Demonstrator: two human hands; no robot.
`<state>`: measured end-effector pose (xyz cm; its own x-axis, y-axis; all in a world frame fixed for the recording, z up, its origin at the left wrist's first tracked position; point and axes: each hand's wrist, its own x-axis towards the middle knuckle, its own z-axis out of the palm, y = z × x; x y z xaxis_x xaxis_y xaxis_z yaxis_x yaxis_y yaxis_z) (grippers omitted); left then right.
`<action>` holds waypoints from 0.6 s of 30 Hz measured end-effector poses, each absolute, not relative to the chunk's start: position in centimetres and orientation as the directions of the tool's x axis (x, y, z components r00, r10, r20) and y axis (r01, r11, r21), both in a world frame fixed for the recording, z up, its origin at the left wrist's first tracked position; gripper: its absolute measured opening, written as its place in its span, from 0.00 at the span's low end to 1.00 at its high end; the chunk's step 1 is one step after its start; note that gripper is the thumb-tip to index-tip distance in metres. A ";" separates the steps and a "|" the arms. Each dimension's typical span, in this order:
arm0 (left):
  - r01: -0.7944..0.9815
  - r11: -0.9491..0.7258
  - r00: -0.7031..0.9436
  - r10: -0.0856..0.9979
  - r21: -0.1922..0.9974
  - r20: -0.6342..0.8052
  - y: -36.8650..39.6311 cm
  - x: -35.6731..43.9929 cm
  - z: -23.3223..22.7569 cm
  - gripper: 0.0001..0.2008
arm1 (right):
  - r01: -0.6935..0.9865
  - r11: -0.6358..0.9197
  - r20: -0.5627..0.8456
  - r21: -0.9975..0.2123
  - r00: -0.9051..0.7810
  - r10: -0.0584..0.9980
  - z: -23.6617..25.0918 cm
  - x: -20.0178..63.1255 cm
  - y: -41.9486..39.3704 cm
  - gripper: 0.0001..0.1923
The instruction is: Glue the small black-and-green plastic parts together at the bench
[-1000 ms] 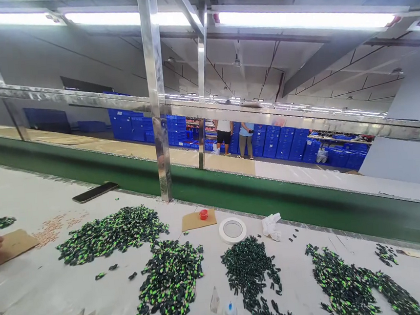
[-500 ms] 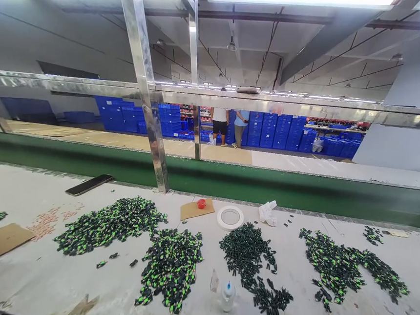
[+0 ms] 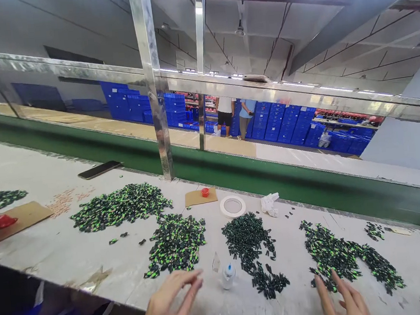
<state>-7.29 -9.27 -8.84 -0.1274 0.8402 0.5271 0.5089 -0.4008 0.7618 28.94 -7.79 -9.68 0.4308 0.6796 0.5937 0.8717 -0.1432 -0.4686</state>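
2 open, empty hands flank the small glue bottle [image 3: 227, 275]: left hand [image 3: 170, 305] just left, right hand [image 3: 343, 301] well right, beside green-black parts [image 3: 345, 256].

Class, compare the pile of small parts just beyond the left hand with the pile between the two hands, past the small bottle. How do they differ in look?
The pile beyond the left hand shows many bright green patches on black; the dark middle pile looks almost wholly dark green, with hardly any bright spots. The green-flecked pile forms one broad clump; the dark pile trails off in a tail toward the table's near edge, beside the small bottle. Both are loose heaps of small parts on the pale table.
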 end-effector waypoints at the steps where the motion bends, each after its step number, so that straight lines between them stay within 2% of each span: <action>1: 0.552 -0.342 -0.172 0.845 0.760 0.506 -8.9 -8.0 -8.7 0.10 | 0.874 -0.053 0.599 -0.483 0.374 0.708 -9.9 27.6 -7.9 0.26; 4: 0.646 -0.223 -0.246 0.844 0.730 0.476 -7.6 -9.9 -8.7 0.13 | 0.843 0.253 0.575 -0.475 0.080 0.814 -11.0 23.4 -8.6 0.27; 7: 0.726 -0.154 -0.264 0.838 0.670 0.478 -5.9 -11.1 -8.7 0.13 | 0.799 0.374 0.518 -0.471 -0.093 0.851 -12.3 20.0 -9.3 0.29; 11: 0.835 -0.105 -0.174 0.881 0.540 0.440 -2.7 -11.6 -8.3 0.12 | 0.756 0.407 0.502 -0.513 -0.120 0.857 -13.1 17.1 -9.4 0.31; 15: 0.936 -0.107 0.017 0.966 0.335 0.259 1.9 -10.4 -7.5 0.15 | 0.744 0.425 0.525 -0.516 -0.118 0.843 -12.9 15.0 -8.5 0.27; 18: 0.950 -0.181 0.136 0.973 0.254 0.185 5.2 -9.1 -7.1 0.15 | 0.754 0.442 0.569 -0.486 -0.112 0.815 -13.3 13.6 -7.5 0.23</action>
